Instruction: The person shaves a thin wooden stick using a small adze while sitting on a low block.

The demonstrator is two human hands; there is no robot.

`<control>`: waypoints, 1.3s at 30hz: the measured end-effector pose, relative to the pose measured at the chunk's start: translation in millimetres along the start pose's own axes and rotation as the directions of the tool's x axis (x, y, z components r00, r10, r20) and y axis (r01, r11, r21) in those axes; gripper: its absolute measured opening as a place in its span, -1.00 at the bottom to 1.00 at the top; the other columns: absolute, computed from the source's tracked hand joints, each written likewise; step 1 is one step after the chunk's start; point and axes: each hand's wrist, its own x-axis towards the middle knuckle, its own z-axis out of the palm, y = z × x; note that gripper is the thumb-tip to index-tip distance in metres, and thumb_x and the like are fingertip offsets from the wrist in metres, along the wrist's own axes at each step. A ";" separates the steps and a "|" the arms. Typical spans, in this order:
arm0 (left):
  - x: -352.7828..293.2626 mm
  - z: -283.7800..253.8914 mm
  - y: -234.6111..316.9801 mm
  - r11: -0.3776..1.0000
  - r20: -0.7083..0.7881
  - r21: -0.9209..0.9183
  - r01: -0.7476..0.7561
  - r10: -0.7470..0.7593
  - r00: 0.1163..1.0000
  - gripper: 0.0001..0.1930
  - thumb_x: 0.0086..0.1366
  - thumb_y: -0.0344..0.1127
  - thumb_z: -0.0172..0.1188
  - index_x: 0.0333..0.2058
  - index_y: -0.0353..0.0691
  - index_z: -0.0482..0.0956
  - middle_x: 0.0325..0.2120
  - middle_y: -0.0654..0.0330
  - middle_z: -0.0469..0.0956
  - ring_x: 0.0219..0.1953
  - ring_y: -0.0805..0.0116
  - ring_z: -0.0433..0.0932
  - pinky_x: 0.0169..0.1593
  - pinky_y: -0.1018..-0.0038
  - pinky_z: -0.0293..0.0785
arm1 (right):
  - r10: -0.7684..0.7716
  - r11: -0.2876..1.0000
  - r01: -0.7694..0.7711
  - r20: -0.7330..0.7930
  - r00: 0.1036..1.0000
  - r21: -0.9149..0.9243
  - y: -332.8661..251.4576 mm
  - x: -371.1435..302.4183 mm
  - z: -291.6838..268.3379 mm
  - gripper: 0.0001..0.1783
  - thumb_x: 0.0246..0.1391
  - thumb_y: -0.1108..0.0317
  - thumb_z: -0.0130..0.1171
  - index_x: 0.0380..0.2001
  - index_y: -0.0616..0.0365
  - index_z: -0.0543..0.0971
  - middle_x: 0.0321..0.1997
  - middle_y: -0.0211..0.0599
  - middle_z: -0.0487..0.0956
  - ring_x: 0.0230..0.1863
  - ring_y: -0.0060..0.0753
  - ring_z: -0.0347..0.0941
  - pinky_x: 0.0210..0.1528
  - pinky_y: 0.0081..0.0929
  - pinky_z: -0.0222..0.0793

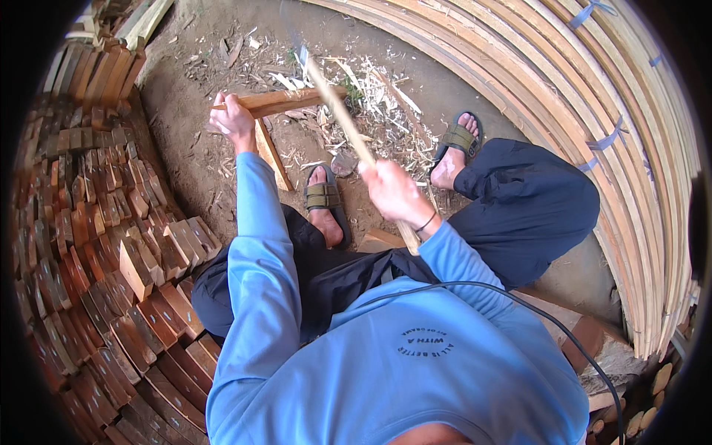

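Note:
My left hand [236, 122] is closed round the left end of a short wooden board [285, 101], which lies tilted across the view above the chip-strewn ground. In my right hand [397, 191] is a tool with a long, pale wooden handle [343, 115]. The handle slants up and leftward, passing in front of the board's right end. At its far end the tool's head is thin and smeared by motion, so its kind cannot be told. A second wood piece [273, 157] lies on the ground just below the board.
Wood shavings [378, 111] are scattered around the board. Stacked wood blocks [96, 245] fill the left side. Long planks [549, 81], tied with strips, curve along the right. My sandalled feet [323, 196] stand close to the work. A black cable [545, 315] crosses my shirt.

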 end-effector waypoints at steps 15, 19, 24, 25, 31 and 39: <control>-6.2 -10.8 -3.1 1.000 -0.049 0.007 0.028 -0.028 0.998 -0.69 0.10 -0.25 -0.01 -0.60 -0.47 0.38 -0.67 -0.23 0.44 -0.57 -0.12 0.44 -0.33 0.00 0.28 | -0.117 0.993 0.110 -0.185 0.976 -0.048 -32.2 -22.6 -2.9 -0.56 0.34 0.16 -0.01 -0.46 0.36 0.51 -0.62 0.18 0.51 -0.55 0.19 0.53 -0.52 -0.07 0.38; -6.5 -7.6 7.3 1.000 -0.087 0.027 -0.007 0.009 0.996 -0.67 0.10 -0.25 -0.01 -0.61 -0.48 0.37 -0.71 -0.24 0.41 -0.59 -0.12 0.46 -0.34 0.02 0.31 | -0.162 0.975 0.205 -0.345 0.924 0.090 -44.0 -33.5 -0.6 -0.55 0.33 0.16 -0.01 -0.46 0.38 0.53 -0.59 0.21 0.52 -0.47 0.26 0.53 -0.41 0.00 0.40; 2.6 -2.9 21.8 1.000 -0.033 -0.015 0.017 -0.018 0.999 -0.68 0.12 -0.26 -0.02 -0.62 -0.47 0.37 -0.71 -0.24 0.41 -0.62 -0.04 0.44 -0.39 0.04 0.29 | -0.036 0.983 0.033 -0.014 0.999 -0.182 24.0 -18.1 22.8 -0.49 0.34 0.17 -0.05 -0.50 0.43 0.57 -0.51 0.31 0.53 -0.38 0.33 0.53 -0.24 0.08 0.42; -1.2 -4.0 27.8 1.000 -0.036 0.005 0.000 0.000 0.999 -0.68 0.12 -0.26 -0.02 -0.62 -0.46 0.38 -0.71 -0.23 0.41 -0.63 -0.03 0.43 -0.40 0.04 0.29 | -0.043 0.981 0.038 -0.020 0.999 -0.190 7.3 -24.2 16.2 -0.48 0.34 0.16 -0.07 -0.52 0.43 0.56 -0.51 0.31 0.53 -0.37 0.33 0.53 -0.24 0.08 0.42; -2.8 3.7 29.3 0.998 -0.019 0.008 -0.070 0.070 0.997 -0.73 0.09 -0.31 0.03 -0.64 -0.41 0.31 -0.72 -0.20 0.35 -0.66 -0.04 0.35 -0.45 0.10 0.30 | 0.034 0.979 -0.052 0.092 0.995 0.197 6.8 -36.3 3.7 -0.49 0.40 0.12 -0.15 -0.48 0.33 0.49 -0.49 0.14 0.44 -0.39 0.14 0.39 -0.28 -0.03 0.26; 3.5 -0.5 17.5 0.993 -0.058 0.046 -0.112 0.115 0.992 -0.69 0.13 -0.28 -0.03 -0.63 -0.47 0.39 -0.67 -0.21 0.44 -0.60 -0.07 0.41 -0.37 0.10 0.32 | 0.015 0.551 -0.267 0.311 0.950 0.791 -14.3 -41.0 -35.4 -0.62 0.44 0.08 -0.14 -0.33 0.16 0.40 -0.69 -0.47 0.29 -0.81 -0.60 0.13 -0.77 -0.55 0.04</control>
